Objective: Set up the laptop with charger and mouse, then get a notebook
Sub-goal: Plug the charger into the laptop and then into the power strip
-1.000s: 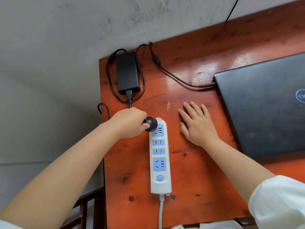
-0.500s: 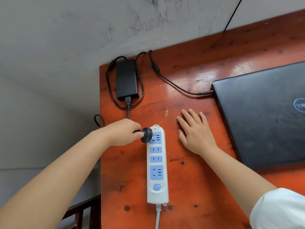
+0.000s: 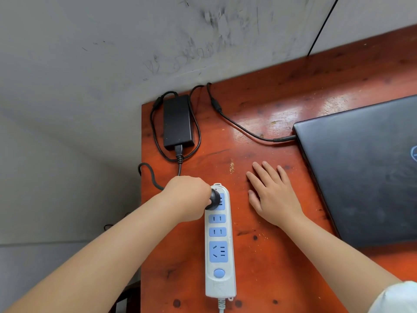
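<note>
I look down on a red-brown wooden worktop (image 3: 259, 256) pushed into the corner of a grey wall.

On the right lies the closed black laptop (image 3: 365, 172), lid down, running off the edge of view. It sits clear of the work, so I judge it waits for power before being opened.

My left hand (image 3: 187, 197) reaches in from the lower left, fingers closed around the round black plug (image 3: 214, 199). The plug sits at the top socket of the strip, touching it; I cannot tell whether the pins are fully home.

My right hand (image 3: 274, 197) lies flat and open on the worktop, holding nothing, between the strip and the laptop. It seems placed there to steady me while the other hand pushes.

The white power strip (image 3: 219, 245) lies lengthwise toward me, with blue sockets and a blue button near my end; its other sockets are free.

The black charger brick (image 3: 178, 120) rests at the far left corner, its cord looped loosely around it so the slack stays out of the way.

A thin black cable (image 3: 243, 129) runs from the brick side to the laptop's left edge and is plugged in there.

No mouse or notebook is in view.
</note>
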`<state>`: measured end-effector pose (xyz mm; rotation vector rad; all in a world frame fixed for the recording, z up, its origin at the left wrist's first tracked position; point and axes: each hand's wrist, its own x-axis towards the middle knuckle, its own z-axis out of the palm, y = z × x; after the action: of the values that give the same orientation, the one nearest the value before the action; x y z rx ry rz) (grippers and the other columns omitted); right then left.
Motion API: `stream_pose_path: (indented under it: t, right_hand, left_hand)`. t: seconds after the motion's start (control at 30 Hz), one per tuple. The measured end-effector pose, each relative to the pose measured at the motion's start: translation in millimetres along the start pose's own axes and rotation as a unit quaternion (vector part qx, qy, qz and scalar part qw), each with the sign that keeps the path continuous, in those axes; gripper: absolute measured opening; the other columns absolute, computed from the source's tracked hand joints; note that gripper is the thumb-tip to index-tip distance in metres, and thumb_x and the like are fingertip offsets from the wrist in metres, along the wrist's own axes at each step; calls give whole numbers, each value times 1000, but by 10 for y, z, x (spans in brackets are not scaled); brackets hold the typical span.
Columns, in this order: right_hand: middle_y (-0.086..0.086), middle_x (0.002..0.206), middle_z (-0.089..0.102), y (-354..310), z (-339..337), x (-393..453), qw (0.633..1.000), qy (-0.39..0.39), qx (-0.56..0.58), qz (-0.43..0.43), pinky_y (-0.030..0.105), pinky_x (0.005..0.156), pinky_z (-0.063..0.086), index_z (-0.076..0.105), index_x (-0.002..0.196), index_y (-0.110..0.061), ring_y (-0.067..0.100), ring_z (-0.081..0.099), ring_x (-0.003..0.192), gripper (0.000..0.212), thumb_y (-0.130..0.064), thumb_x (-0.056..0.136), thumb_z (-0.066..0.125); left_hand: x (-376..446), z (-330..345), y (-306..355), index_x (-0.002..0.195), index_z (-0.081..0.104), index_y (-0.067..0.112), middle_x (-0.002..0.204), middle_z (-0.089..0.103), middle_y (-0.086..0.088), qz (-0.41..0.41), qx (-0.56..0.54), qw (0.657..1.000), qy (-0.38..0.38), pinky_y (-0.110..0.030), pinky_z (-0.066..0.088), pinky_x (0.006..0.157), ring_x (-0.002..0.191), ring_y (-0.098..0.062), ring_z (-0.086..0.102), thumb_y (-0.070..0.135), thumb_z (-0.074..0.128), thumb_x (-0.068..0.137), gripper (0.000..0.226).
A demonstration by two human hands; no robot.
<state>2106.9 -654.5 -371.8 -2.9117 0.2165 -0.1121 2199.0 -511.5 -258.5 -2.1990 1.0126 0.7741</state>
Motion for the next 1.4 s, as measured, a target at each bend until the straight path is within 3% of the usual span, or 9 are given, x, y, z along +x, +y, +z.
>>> stream_pose_path:
  t: [0.23,0.37,0.43,0.53,0.6,0.87,0.93,1.03,1.4]
  right_hand:
    - [18,114,69,-19,-3,13,1000,-11,-5,3,60,87,48,70,103,-6,39,63,108,39,-25,75,52]
    - [18,115,69,-25,-9,2,1000,-20,-7,3,60,87,48,70,103,-6,39,63,108,51,-31,77,34]
    - [19,115,69,-28,-10,1,1000,-19,-7,5,61,87,47,70,103,-5,39,63,108,51,-30,77,34]
    - [19,115,69,-30,-6,2,1000,-17,-5,6,60,88,47,69,104,-4,40,63,108,50,-29,77,34]
    - [19,115,69,-27,-3,1,1000,-11,-2,5,60,88,47,69,104,-4,40,63,108,50,-29,78,35]
    - [18,114,70,-16,-1,9,1000,-10,2,11,59,87,49,70,103,-5,38,64,107,50,-29,77,35]
    - [17,114,70,-9,3,8,1000,-13,2,10,59,87,49,70,103,-5,37,64,107,49,-29,77,35]
    - [17,114,70,3,-1,10,1000,-18,-1,11,57,87,49,70,103,-6,36,64,107,49,-29,77,35]
    - [17,113,70,-19,-33,14,999,-26,7,16,58,86,50,70,102,-5,37,65,106,49,-28,77,36]
  left_hand:
    - [168,74,87,125,45,11,119,60,-6,-8,102,993,-56,-32,47,76,106,-28,60,15,47,95,31]
    - [414,169,202,138,37,15,142,46,-6,-83,60,977,-187,-36,39,107,130,-26,45,29,43,97,44]
    - [445,187,235,137,39,16,144,43,-6,-82,55,975,-197,-37,35,111,133,-25,41,29,44,95,44]
    - [367,83,244,120,55,15,124,59,-5,-15,93,989,-115,-36,49,86,105,-26,57,16,51,90,30]
    - [272,-20,278,106,61,12,102,63,-7,38,103,993,-40,-35,45,66,79,-26,51,7,53,87,21]
    - [116,141,99,114,52,13,109,63,-4,15,34,999,16,-32,44,68,97,-27,62,15,42,98,19]
    - [180,120,133,109,56,12,86,60,-2,27,28,999,17,-31,39,63,85,-28,59,13,43,96,18]
    - [248,87,124,106,59,9,59,35,2,60,-9,998,27,-26,32,47,70,-24,47,15,43,96,20]
    - [177,187,47,113,52,11,94,59,-11,61,-75,995,39,-31,34,62,77,-25,50,17,39,98,20]
